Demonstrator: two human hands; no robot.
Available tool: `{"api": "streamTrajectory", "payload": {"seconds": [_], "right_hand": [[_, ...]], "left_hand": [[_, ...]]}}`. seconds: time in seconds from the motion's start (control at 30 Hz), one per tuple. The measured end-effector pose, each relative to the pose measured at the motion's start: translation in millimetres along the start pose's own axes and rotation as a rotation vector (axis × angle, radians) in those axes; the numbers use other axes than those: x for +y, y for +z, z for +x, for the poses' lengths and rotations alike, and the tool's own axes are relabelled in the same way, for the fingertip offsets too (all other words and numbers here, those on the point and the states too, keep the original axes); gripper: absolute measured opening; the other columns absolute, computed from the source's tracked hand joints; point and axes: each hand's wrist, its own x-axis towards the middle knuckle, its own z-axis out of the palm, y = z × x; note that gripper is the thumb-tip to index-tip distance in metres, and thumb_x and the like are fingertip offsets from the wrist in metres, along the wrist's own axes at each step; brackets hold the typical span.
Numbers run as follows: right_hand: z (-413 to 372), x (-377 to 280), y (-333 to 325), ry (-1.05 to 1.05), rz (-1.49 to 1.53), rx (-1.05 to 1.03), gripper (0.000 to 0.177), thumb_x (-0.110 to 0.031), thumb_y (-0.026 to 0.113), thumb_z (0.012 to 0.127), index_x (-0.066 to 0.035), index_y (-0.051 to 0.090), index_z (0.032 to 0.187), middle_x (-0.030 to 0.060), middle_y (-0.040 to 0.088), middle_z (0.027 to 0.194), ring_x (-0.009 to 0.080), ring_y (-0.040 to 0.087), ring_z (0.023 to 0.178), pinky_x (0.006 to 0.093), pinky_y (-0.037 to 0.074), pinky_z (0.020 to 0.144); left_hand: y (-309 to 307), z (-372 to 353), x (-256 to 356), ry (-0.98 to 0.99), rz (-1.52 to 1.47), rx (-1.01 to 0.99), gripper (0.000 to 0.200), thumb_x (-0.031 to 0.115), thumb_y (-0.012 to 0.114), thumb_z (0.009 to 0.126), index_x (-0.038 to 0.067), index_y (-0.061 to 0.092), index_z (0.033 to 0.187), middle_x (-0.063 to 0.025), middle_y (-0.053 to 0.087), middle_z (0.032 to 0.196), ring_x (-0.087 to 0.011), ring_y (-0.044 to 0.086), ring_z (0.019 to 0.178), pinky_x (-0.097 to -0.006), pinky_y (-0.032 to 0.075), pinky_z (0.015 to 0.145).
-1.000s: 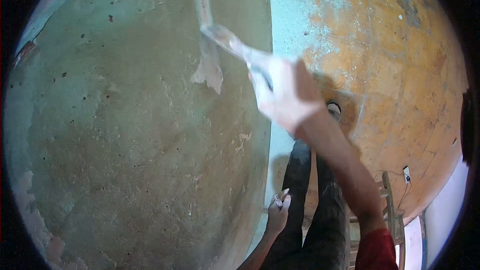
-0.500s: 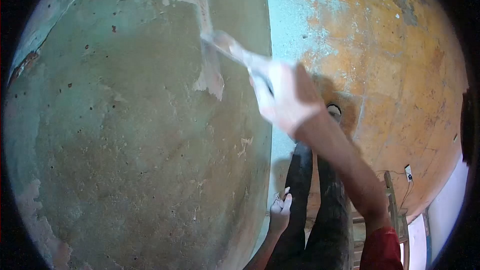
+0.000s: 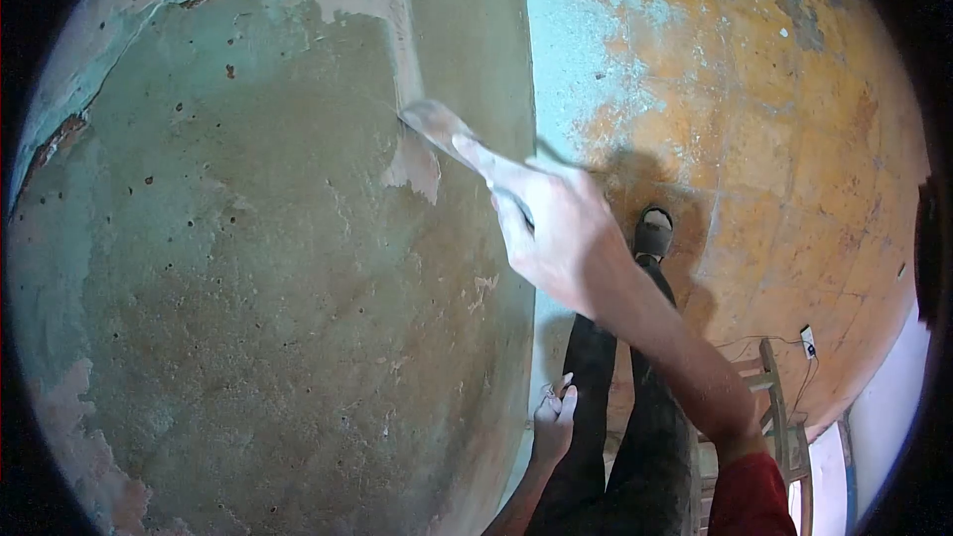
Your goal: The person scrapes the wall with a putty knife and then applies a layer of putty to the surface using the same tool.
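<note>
A scraper with a broad, dusty blade (image 3: 437,123) is in my right hand (image 3: 564,228), which is wrapped round its handle. The blade's edge lies at the green-brown wall (image 3: 248,268), on a pale stripe where the surface is off. Just below the blade is a pale bare patch (image 3: 415,169). White dust covers my right hand. Lower down, beside my dark-trousered leg, my left hand (image 3: 555,417) has its fingers curled together; what they hold, if anything, is too small to make out.
The orange tiled floor (image 3: 764,159) carries white dust along the wall's foot. My sandalled foot (image 3: 653,233) stands on it. At the lower right are a wooden ladder (image 3: 779,407) and a white socket with a cable (image 3: 808,341).
My right hand and the scraper have moved down along the pale stripe, nearer the bare patch. The left hand has hardly moved. More of the sandalled foot shows.
</note>
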Motion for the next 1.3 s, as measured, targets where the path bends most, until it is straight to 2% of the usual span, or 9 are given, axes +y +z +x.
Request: {"api": "streamTrajectory", "payload": {"seconds": [0.07, 0.2, 0.27, 0.63, 0.7, 0.8, 1.13, 1.2, 1.3], "right_hand": [[25.7, -12.0, -21.1, 0.293, -0.093, -0.215, 0.043, -0.011, 0.052, 0.095, -0.017, 0.061, 0.137, 0.0264, 0.067, 0.090, 0.0405, 0.068, 0.085, 0.0459, 0.055, 0.079], [-1.0, 9.6, 1.7, 0.076, -0.011, -0.030, 0.040, -0.005, 0.055, 0.093, -0.011, 0.065, 0.131, 0.0250, 0.066, 0.088, 0.0359, 0.066, 0.075, 0.0405, 0.052, 0.071], [1.2, 8.7, 4.2, 0.092, 0.039, -0.055, 0.037, -0.008, 0.054, 0.094, -0.011, 0.066, 0.129, 0.0251, 0.067, 0.088, 0.0369, 0.065, 0.074, 0.0435, 0.051, 0.070], [35.6, -2.3, -17.5, 0.181, -0.080, -0.109, 0.050, -0.006, 0.048, 0.095, -0.019, 0.055, 0.143, 0.0255, 0.064, 0.097, 0.0423, 0.067, 0.088, 0.0463, 0.054, 0.084], [12.9, 8.0, 1.0, 0.122, -0.083, -0.053, 0.046, -0.008, 0.050, 0.095, -0.016, 0.058, 0.140, 0.0245, 0.064, 0.088, 0.0387, 0.064, 0.077, 0.0466, 0.052, 0.076], [19.5, 6.2, 6.8, 0.046, -0.072, 0.038, 0.044, -0.009, 0.051, 0.095, -0.014, 0.060, 0.138, 0.0242, 0.064, 0.082, 0.0352, 0.062, 0.068, 0.0465, 0.050, 0.068], [22.6, 2.3, -9.0, 0.114, -0.042, -0.090, 0.049, -0.004, 0.045, 0.095, -0.013, 0.056, 0.142, 0.0289, 0.064, 0.092, 0.0375, 0.068, 0.082, 0.0464, 0.056, 0.077], [25.6, 7.4, -13.8, 0.062, -0.048, -0.088, 0.047, -0.005, 0.044, 0.097, -0.014, 0.056, 0.142, 0.0269, 0.065, 0.093, 0.0356, 0.068, 0.079, 0.0434, 0.057, 0.074], [4.1, 5.0, 6.2, 0.098, 0.048, -0.044, 0.047, -0.007, 0.047, 0.096, -0.015, 0.055, 0.142, 0.0274, 0.064, 0.093, 0.0381, 0.064, 0.075, 0.0448, 0.054, 0.073]], "left_hand": [[-5.1, 0.1, 2.0, -0.008, 0.109, -0.032, 0.027, 0.012, 0.060, 0.099, -0.004, 0.063, 0.120, -0.0153, 0.067, 0.107, -0.0212, 0.065, 0.098, -0.0304, 0.050, 0.086], [-8.9, 5.5, -18.2, 0.186, 0.411, -0.080, 0.027, 0.012, 0.059, 0.099, -0.004, 0.063, 0.120, -0.0152, 0.067, 0.109, -0.0205, 0.065, 0.094, -0.0305, 0.050, 0.085], [-0.7, 5.3, -12.9, 0.052, 0.044, -0.014, 0.026, 0.010, 0.059, 0.099, -0.005, 0.063, 0.120, -0.0143, 0.067, 0.104, -0.0201, 0.064, 0.089, -0.0295, 0.050, 0.083], [-10.2, 5.1, -8.2, 0.274, 0.276, -0.083, 0.025, 0.010, 0.056, 0.101, -0.006, 0.062, 0.119, -0.0146, 0.068, 0.108, -0.0224, 0.065, 0.092, -0.0304, 0.050, 0.085], [-1.3, 4.9, 14.3, -0.078, -0.063, -0.041, 0.024, 0.010, 0.055, 0.102, -0.006, 0.063, 0.119, -0.0157, 0.066, 0.114, -0.0223, 0.065, 0.097, -0.0301, 0.049, 0.089], [-6.4, 6.6, 4.8, 0.186, 0.122, -0.061, 0.026, 0.009, 0.054, 0.102, -0.006, 0.062, 0.122, -0.0146, 0.065, 0.115, -0.0195, 0.063, 0.101, -0.0295, 0.048, 0.092], [-9.3, 10.3, -12.9, 0.163, -0.012, -0.090, 0.030, 0.010, 0.054, 0.103, -0.007, 0.060, 0.127, -0.0111, 0.066, 0.116, -0.0173, 0.060, 0.110, -0.0280, 0.046, 0.094], [-2.6, 10.0, -14.6, 0.140, -0.066, -0.046, 0.031, 0.022, 0.052, 0.104, 0.002, 0.063, 0.126, 0.0064, 0.051, 0.078, -0.0036, 0.040, 0.059, -0.0195, 0.034, 0.055], [-1.8, 7.3, -3.1, 0.135, -0.044, -0.058, 0.033, 0.026, 0.053, 0.104, 0.001, 0.063, 0.125, 0.0048, 0.053, 0.082, -0.0033, 0.045, 0.065, -0.0199, 0.035, 0.057]]}}
